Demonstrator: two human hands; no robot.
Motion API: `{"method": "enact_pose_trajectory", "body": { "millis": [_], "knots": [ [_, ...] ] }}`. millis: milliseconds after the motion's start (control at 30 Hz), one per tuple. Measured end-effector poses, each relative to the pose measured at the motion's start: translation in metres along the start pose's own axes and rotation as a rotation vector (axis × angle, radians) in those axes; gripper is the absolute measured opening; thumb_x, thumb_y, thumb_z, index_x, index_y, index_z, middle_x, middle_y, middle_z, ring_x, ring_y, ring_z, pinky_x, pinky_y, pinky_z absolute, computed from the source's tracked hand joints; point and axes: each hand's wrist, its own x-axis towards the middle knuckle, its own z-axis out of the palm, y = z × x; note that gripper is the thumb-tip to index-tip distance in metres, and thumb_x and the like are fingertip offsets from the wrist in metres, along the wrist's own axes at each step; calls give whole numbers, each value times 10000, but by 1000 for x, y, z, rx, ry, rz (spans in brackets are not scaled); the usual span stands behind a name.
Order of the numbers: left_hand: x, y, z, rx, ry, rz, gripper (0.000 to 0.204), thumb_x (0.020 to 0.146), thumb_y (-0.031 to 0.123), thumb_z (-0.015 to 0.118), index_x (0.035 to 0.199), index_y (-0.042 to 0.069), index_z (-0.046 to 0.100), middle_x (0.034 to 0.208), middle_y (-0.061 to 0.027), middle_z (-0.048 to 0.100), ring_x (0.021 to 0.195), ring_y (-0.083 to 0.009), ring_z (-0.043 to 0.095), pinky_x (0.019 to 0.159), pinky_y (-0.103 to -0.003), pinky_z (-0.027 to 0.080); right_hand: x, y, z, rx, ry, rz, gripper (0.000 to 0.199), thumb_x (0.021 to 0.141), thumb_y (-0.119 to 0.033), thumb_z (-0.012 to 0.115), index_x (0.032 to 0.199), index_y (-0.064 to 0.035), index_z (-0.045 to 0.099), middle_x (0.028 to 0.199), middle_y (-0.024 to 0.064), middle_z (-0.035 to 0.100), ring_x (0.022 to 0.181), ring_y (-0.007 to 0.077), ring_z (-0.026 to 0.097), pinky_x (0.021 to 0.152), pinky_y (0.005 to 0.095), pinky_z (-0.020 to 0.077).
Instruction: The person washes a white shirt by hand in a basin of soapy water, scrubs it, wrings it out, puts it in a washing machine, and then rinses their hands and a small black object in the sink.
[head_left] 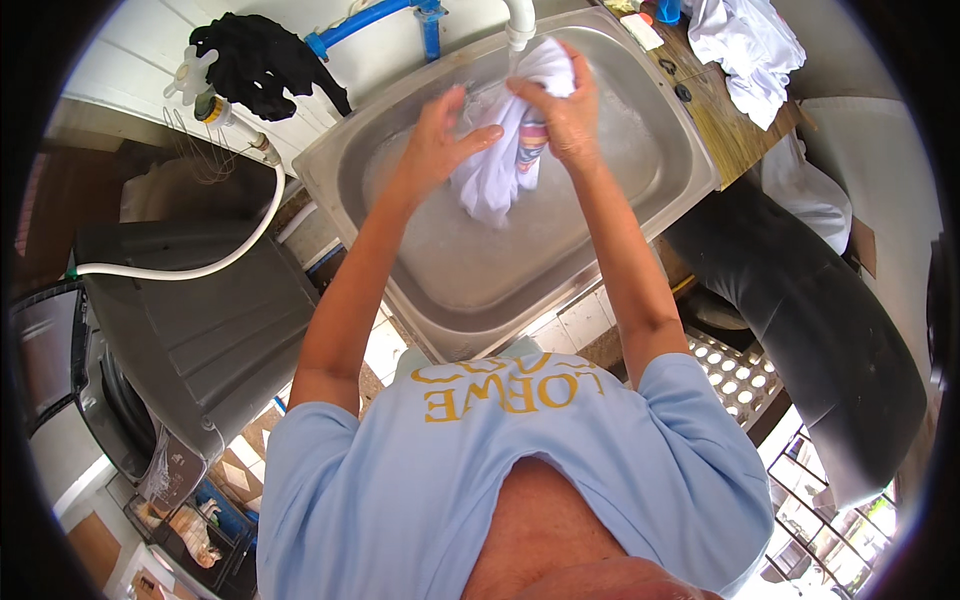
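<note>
A white garment point(497, 165) with a coloured striped patch hangs bunched over a steel sink point(650, 200). My right hand point(565, 110) grips its upper part just under the white tap point(520, 22), where water runs onto the cloth. My left hand point(440, 135) presses against the garment's left side, fingers spread over the wet fabric. The sink basin holds shallow cloudy water.
A grey washing machine point(200, 320) stands at the left with a white hose point(230, 250) curving over it. A black cloth point(260, 60) hangs on blue piping point(360, 25). More white laundry point(745, 50) lies on the wooden counter at the right, above a large black barrel point(830, 340).
</note>
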Motion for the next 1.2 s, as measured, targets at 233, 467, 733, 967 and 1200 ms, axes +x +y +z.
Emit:
{"method": "enact_pose_trajectory", "body": {
  "millis": [233, 467, 733, 967, 1200],
  "knots": [
    [-17, -1, 58, -603, 19, -680, 1057, 698, 883, 304, 1485, 192, 165, 1502, -135, 213, 1290, -522, 242, 939, -699, 290, -15, -80, -24, 379, -237, -257, 605, 776, -126, 676, 1298, -20, 390, 1060, 128, 576, 971, 236, 583, 847, 352, 486],
    [35, -34, 78, -1304, -191, -281, 730, 802, 594, 525, 1298, 61, 462, 1310, -156, 487, 1196, -320, 480, 983, -521, 401, -52, -66, -28, 599, -123, 25, 740, 681, -38, 691, 1322, -58, 322, 974, 152, 601, 939, 300, 625, 799, 422, 528],
    [24, -34, 55, -961, 78, -308, 385, 786, 156, 634, 1142, 30, 563, 1083, -110, 613, 1012, -240, 596, 890, -390, 486, 27, 46, -111, 606, 128, 449, 428, 765, -289, 706, 1083, -45, 556, 947, 165, 634, 883, 311, 637, 819, 445, 540],
    [14, -4, 69, -490, 175, -17, 354, 707, 33, 727, 1040, 37, 609, 980, -44, 648, 838, -153, 635, 793, -306, 511, 68, 109, -62, 54, -417, 651, 508, 781, -273, 697, 1193, -31, 523, 1089, 128, 614, 934, 214, 619, 830, 352, 516],
    [13, 5, 45, -809, 231, -83, 363, 815, 327, 672, 1064, 72, 604, 1030, -64, 636, 952, -173, 611, 848, -343, 486, 45, 117, -42, -38, -770, 731, 503, 873, -330, 539, 1290, -57, 467, 1198, 97, 559, 1047, 199, 565, 892, 319, 465]
  ]
}}
